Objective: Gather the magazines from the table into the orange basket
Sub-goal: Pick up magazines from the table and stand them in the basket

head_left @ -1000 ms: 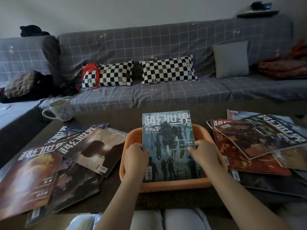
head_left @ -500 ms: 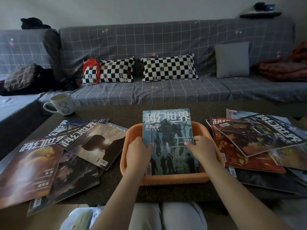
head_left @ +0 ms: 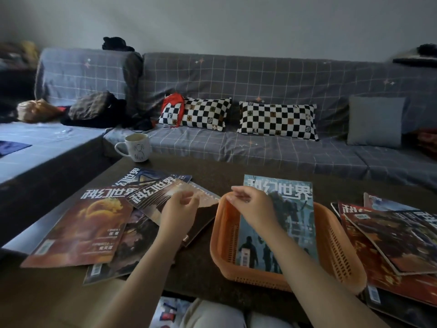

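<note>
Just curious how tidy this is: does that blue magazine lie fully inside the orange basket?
Not fully. The blue magazine sits in the orange basket, but its top end sticks out past the far rim.

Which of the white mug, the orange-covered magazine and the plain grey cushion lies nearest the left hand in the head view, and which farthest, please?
From the left hand:
1. Orange-covered magazine, just to its left on the table.
2. White mug, at the table's far left corner.
3. Plain grey cushion, far right on the sofa.

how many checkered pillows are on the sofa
2. One black-and-white checkered pillow lies left of centre on the grey grid-patterned sofa, partly behind a red item; the other checkered pillow lies beside it to the right.
</note>
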Available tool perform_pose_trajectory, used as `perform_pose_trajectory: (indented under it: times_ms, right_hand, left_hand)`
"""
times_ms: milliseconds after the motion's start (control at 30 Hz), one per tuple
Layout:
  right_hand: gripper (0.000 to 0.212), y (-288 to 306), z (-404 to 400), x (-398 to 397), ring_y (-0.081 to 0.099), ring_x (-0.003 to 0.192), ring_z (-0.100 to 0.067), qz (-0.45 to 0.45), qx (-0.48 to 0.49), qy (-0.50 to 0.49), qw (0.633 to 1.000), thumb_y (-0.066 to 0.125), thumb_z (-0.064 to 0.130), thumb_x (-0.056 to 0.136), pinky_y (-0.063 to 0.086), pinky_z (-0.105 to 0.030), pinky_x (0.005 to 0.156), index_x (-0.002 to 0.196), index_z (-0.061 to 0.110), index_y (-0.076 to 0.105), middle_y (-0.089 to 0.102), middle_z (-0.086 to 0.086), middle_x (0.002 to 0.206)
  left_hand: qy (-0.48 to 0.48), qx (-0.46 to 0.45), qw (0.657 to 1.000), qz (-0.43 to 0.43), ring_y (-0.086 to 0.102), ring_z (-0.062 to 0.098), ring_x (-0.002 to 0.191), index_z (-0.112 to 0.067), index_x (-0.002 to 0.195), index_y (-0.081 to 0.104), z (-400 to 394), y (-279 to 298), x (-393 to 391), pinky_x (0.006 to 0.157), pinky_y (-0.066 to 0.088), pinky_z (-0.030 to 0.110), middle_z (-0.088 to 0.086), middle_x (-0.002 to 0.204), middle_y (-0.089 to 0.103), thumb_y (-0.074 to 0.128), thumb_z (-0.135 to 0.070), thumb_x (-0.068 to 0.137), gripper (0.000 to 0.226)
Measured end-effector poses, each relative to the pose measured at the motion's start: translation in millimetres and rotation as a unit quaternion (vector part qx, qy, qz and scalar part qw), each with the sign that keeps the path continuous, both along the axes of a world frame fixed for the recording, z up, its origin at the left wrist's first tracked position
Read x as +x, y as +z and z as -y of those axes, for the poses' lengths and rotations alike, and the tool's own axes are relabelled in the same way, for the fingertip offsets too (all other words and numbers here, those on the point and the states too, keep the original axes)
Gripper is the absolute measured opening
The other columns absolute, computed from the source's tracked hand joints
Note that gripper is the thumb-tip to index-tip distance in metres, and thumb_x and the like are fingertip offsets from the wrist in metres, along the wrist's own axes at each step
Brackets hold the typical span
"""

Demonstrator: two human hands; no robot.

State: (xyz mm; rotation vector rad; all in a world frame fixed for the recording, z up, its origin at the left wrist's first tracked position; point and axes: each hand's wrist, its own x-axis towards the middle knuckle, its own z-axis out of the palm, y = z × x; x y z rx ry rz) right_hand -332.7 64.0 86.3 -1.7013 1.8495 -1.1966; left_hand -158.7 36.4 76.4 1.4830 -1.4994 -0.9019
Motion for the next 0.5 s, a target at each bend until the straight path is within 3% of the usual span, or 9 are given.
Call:
perform_pose_trajectory:
  times_ms: [133, 200, 267, 333, 400, 500]
  right_hand:
    - [0.036, -13, 38, 28, 0.053, 0.081, 0.008, -0.012, 0.041, 0.038, 0.998, 0.066, 0.031, 0.086, 0.037, -0.003, 0.059, 0.121, 0.022, 0.061, 0.065, 0.01, 0.107]
    - [0.037, -22, 60, 38, 0.053, 0.082, 0.006, -0.022, 0.064, 0.051, 0.996, 0.066, 0.032, 0.086, 0.037, -0.005, 0.062, 0.12, 0.022, 0.062, 0.066, 0.008, 0.109]
    - [0.039, -29, 85, 45, 0.056, 0.088, 0.0, -0.046, 0.085, 0.069, 0.993, 0.066, 0.034, 0.085, 0.039, -0.008, 0.069, 0.122, 0.02, 0.062, 0.067, 0.004, 0.113]
    - [0.044, -34, 110, 53, 0.059, 0.095, -0.007, -0.079, 0.119, 0.082, 0.986, 0.065, 0.036, 0.085, 0.041, -0.016, 0.076, 0.125, 0.019, 0.059, 0.066, 0.001, 0.117]
    - [0.048, -37, 134, 62, 0.061, 0.103, -0.016, -0.129, 0.168, 0.09, 0.973, 0.063, 0.039, 0.085, 0.041, -0.023, 0.076, 0.127, 0.018, 0.057, 0.064, -0.002, 0.12]
    - [0.046, -42, 163, 70, 0.059, 0.105, -0.023, -0.187, 0.25, 0.124, 0.942, 0.057, 0.04, 0.089, 0.04, -0.028, 0.074, 0.129, 0.017, 0.055, 0.062, -0.006, 0.122]
  left_hand:
    - [0.054, 0.035, 0.998, -0.018, 0.059, 0.004, 0.063, -0.015, 0.121, 0.059, 19, -14, 20, 0.046, 0.039, 0.016, -0.007, 0.087, 0.067, 0.057, -0.031, 0.095, 0.03]
    - [0.086, 0.051, 0.995, -0.012, 0.055, -0.001, 0.065, -0.015, 0.125, 0.058, 30, -25, 29, 0.046, 0.037, 0.011, -0.01, 0.091, 0.062, 0.059, -0.029, 0.094, 0.034]
    - [0.104, 0.076, 0.992, 0.0, 0.054, 0.002, 0.08, -0.015, 0.135, 0.052, 40, -37, 38, 0.06, 0.039, 0.012, 0.002, 0.122, 0.056, 0.06, -0.032, 0.093, 0.046]
    - [0.125, 0.111, 0.986, 0.008, 0.054, 0.017, 0.111, -0.017, 0.141, 0.045, 49, -50, 45, 0.085, 0.046, 0.024, 0.01, 0.144, 0.038, 0.061, -0.034, 0.092, 0.054]
    - [0.146, 0.125, 0.981, 0.009, 0.037, 0.03, 0.136, -0.017, 0.144, 0.041, 57, -62, 49, 0.108, 0.037, 0.041, 0.013, 0.152, 0.028, 0.062, -0.033, 0.091, 0.059]
    - [0.166, 0.103, 0.981, -0.008, 0.026, 0.032, 0.141, -0.012, 0.142, 0.043, 67, -74, 52, 0.114, 0.026, 0.045, 0.016, 0.152, 0.03, 0.061, -0.027, 0.091, 0.055]
